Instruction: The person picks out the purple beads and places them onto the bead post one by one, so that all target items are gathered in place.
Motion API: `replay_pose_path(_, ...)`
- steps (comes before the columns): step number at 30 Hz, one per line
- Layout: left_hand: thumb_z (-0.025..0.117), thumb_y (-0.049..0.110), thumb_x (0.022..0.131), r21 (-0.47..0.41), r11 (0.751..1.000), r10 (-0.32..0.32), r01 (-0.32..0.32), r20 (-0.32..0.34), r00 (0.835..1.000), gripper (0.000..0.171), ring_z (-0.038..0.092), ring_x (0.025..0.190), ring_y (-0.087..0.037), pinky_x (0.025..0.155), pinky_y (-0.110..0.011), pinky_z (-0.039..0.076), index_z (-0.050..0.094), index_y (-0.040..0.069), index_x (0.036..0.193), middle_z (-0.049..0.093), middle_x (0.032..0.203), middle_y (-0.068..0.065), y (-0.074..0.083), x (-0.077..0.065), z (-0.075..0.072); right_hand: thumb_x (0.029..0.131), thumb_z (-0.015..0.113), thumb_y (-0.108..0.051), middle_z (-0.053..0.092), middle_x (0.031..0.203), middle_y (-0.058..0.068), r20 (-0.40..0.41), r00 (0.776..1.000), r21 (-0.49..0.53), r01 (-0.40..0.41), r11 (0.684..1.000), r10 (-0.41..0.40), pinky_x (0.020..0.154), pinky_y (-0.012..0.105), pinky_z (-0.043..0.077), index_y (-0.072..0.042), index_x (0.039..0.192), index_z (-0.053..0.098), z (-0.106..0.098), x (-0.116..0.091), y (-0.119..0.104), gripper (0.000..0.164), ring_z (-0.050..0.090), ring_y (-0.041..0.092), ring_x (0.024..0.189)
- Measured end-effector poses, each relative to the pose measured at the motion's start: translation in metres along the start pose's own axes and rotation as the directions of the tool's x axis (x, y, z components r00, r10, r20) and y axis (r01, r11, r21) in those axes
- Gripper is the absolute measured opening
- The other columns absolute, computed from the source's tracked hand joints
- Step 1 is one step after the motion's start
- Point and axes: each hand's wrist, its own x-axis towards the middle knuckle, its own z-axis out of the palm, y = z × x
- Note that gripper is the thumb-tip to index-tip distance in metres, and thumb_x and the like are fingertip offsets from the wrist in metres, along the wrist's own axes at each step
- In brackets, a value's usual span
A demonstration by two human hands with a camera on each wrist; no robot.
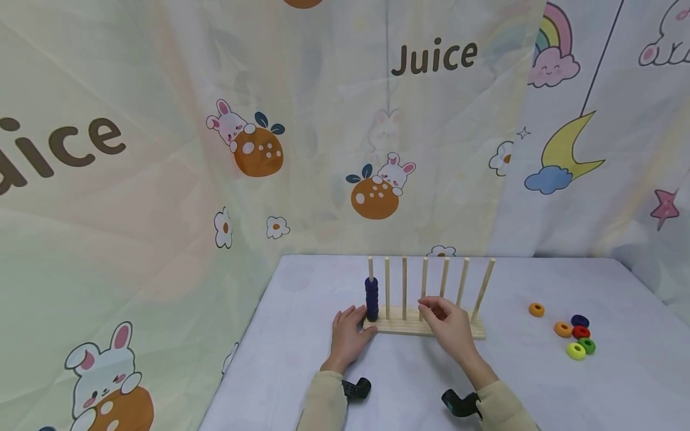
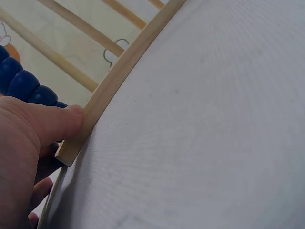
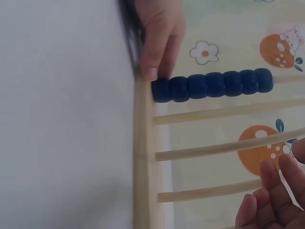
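A wooden peg stand with a row of several upright pegs stands on the table. Dark blue rings are stacked on its leftmost peg; the other pegs bear no rings in view. My left hand grips the left end of the base, thumb on the front edge and fingers behind, as the left wrist view shows. My right hand is at the middle pegs, in front of them. In the right wrist view its fingers are loosely bent near a peg, with nothing visible between them.
Loose rings lie on the table to the right: an orange ring apart from the others, and a cluster with another orange ring, a blue ring, a red ring, a green ring and a yellow ring. A printed curtain hangs behind.
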Motion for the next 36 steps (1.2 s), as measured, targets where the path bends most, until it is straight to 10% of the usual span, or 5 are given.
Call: replay_pose_path(36, 0.073, 0.028, 0.085, -0.015, 1.0, -0.01, 0.01, -0.003, 1.0, 0.053, 0.048, 0.131, -0.032, 0.113, -0.057, 0.022, 0.061, 0.002, 0.131, 0.062, 0.132, -0.008, 0.006, -0.001, -0.004, 0.094, 0.064, -0.022, 0.072, 0.096, 0.008, -0.201, 0.963, -0.192, -0.216, 0.957, 0.177, 0.061, 0.012, 0.043, -0.007, 0.105, 0.072, -0.051, -0.017, 0.071, 0.02, 0.055, -0.001, 0.073)
